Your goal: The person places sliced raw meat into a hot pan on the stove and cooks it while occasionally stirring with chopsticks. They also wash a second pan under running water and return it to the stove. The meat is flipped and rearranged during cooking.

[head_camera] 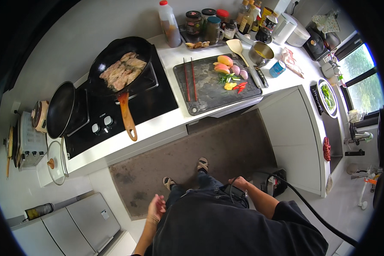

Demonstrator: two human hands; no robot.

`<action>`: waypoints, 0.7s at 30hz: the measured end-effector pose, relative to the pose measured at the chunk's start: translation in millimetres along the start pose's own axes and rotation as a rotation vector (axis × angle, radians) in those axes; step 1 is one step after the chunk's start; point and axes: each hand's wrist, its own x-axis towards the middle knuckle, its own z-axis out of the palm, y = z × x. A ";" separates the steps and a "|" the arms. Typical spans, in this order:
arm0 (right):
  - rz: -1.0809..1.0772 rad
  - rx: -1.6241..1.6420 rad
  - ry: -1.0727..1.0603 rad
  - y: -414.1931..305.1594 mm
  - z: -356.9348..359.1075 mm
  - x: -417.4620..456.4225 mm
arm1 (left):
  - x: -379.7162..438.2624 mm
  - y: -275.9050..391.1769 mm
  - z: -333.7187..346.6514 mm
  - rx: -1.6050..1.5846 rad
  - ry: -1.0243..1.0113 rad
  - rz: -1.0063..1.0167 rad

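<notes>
My left hand hangs by my left thigh, fingers loosely curled and holding nothing. My right hand is at my right hip beside a black cable and a small dark device at my waist; its fingers are partly hidden. Before me, a black wok with a wooden handle stands on the cooktop, with pale meat or fish pieces in it. On a dark cutting board lie chopsticks, shallots, cut chillies, ginger and green onion.
A frying pan and a glass lid are at the left. A spatula, steel pot and blue can stand right of the board. Jars line the back. A plate of greens sits by the sink.
</notes>
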 end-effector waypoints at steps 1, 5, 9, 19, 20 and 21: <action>0.083 0.021 -0.024 -29.8 -9.2 -8.3 | 4.6 -24.1 -8.3 0.038 0.091 0.010; 0.179 0.313 -0.055 -71.9 -30.9 -21.5 | 20.5 -50.9 -15.6 -0.083 0.035 0.082; 0.152 0.436 -0.019 -95.8 -36.3 -23.9 | 17.4 -52.9 9.5 0.126 0.116 0.196; -0.117 0.305 -0.031 -99.6 -47.1 -24.1 | 5.3 -42.3 16.1 0.051 0.149 0.174; -0.117 0.288 -0.014 -71.5 -47.3 -5.9 | 3.9 -42.3 17.1 0.054 0.148 0.174; -0.116 0.272 0.003 -47.7 -45.8 9.1 | 3.7 -42.8 15.6 0.058 0.147 0.175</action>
